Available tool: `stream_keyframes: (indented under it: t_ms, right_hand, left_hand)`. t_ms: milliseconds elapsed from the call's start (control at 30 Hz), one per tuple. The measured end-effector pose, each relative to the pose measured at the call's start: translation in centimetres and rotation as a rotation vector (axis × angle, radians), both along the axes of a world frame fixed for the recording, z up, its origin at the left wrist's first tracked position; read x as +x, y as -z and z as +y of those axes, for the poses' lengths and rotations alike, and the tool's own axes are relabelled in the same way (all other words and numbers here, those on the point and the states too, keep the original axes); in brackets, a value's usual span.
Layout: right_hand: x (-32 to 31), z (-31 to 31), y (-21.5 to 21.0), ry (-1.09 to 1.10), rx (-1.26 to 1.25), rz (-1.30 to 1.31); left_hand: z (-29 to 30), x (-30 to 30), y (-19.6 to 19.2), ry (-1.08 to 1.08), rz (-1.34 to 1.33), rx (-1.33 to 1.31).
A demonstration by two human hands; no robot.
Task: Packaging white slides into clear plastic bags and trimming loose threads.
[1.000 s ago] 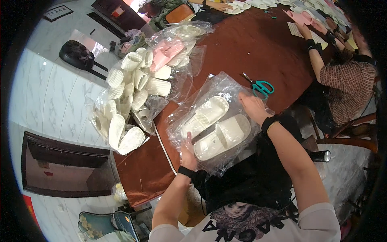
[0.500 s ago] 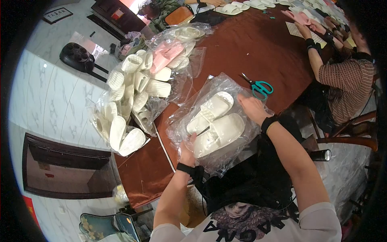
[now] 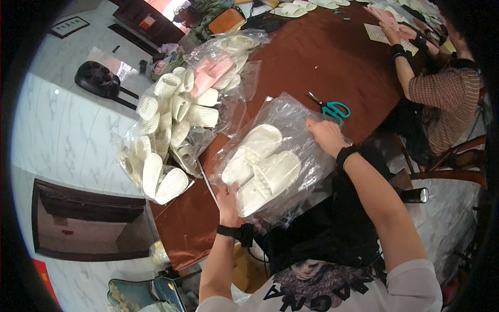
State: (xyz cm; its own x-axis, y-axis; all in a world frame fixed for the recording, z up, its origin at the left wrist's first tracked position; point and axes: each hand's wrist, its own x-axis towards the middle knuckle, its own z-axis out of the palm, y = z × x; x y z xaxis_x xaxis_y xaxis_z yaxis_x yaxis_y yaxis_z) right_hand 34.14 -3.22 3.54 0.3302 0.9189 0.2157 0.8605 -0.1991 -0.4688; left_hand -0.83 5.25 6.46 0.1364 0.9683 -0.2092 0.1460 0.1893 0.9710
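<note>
A clear plastic bag [image 3: 291, 122] lies at the near edge of the brown table [image 3: 322, 62] with a pair of white slippers [image 3: 260, 169] inside it. My left hand [image 3: 227, 200] grips the bag's near-left edge, next to the lower slipper. My right hand [image 3: 326, 136] presses on the bag's right side, just below the teal scissors [image 3: 332, 108]. Both wrists wear black bands.
A heap of bagged white slippers [image 3: 166, 130] and a few pink ones [image 3: 213, 73] fills the table's left side. Another person [image 3: 442, 88] sits at the right, hands on a paper sheet far off. A black cylinder [image 3: 413, 195] lies by my right arm.
The two slippers have shifted inside the bag, now lying more slanted and closer together. My left hand slid slightly along the bag's near edge; my right hand stayed on the right side.
</note>
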Motion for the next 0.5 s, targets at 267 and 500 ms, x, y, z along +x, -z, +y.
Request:
stream_keyframes:
  t_ms: [267, 500]
  right_hand:
    - [0.6, -0.1, -1.0, 0.081, -0.008, -0.028]
    - [0.9, -0.2, -1.6, 0.051, -0.032, -0.1]
  left_hand:
    - [-1.0, -14.0, -2.5, -0.276, 0.148, 0.117]
    - [-4.0, -22.5, -9.8, -0.365, -0.044, 0.279]
